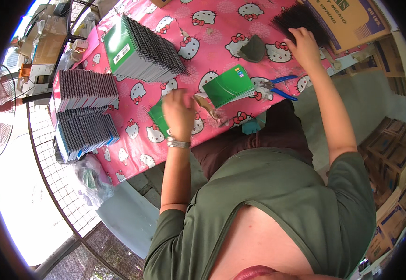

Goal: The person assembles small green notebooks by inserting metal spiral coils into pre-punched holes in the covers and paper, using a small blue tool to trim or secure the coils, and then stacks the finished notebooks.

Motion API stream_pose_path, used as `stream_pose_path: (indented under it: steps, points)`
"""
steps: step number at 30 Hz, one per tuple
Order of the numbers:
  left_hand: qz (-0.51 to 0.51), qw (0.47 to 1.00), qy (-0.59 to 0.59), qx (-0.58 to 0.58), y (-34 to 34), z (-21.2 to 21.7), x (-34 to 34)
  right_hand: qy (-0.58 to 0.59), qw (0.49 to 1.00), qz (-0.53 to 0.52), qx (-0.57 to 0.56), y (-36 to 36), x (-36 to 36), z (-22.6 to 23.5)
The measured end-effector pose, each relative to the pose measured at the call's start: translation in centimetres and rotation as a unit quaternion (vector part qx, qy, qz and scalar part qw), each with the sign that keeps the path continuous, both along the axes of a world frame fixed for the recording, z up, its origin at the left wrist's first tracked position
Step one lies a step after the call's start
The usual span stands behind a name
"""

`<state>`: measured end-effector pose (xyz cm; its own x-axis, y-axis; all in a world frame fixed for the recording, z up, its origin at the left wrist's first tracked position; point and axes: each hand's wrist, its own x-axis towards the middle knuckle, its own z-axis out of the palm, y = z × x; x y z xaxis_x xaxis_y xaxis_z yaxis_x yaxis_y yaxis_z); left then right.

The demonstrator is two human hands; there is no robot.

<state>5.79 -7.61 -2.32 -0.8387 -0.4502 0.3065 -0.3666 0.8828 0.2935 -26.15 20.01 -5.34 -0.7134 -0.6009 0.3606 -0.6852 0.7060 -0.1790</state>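
Note:
My left hand (179, 114), smeared by motion, is over a small green spiral notebook (159, 117) and hides much of it. Its fingers do not show clearly. At the table's right side my right hand (304, 49) reaches to a heap of black spiral binding coils (298, 21), thumb and fingers apart. Between the hands lies another green notebook (228, 87), with holes along its lower edge. Beside it rest blue-handled pliers (277, 87). A dark grey-green curved piece (252, 49) sits farther back.
Tall stacks of spiral notebooks, green (140, 49), red (84, 91) and blue (88, 133), stand at the left on the pink patterned tablecloth (207, 37). A cardboard box (347, 23) is at the far right. More cartons (392, 144) fill the right side; a fan (0, 112) stands left.

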Motion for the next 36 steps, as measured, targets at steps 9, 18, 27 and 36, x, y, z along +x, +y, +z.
stream_pose_path:
  steps: [9, 18, 27, 36]
  points:
    - [-0.233, 0.967, -0.100, -0.021, 6.8, -0.9, -4.6, -0.012, 1.000, -0.018, 0.001, -1.6, -0.5, 0.6]
    - [-0.183, 0.982, -0.012, -0.044, 4.4, 2.2, -5.2, -0.393, 0.862, 0.249, -0.203, -3.2, 10.5, 5.0]
    - [-0.151, 0.987, 0.019, -0.052, 5.5, 1.3, -5.5, -0.261, 0.901, 0.238, -0.252, -4.4, 12.6, 3.5]
    - [-0.153, 0.987, 0.016, -0.055, 5.5, 1.1, -5.7, -0.198, 0.902, 0.299, -0.238, -4.4, 12.9, 2.6]
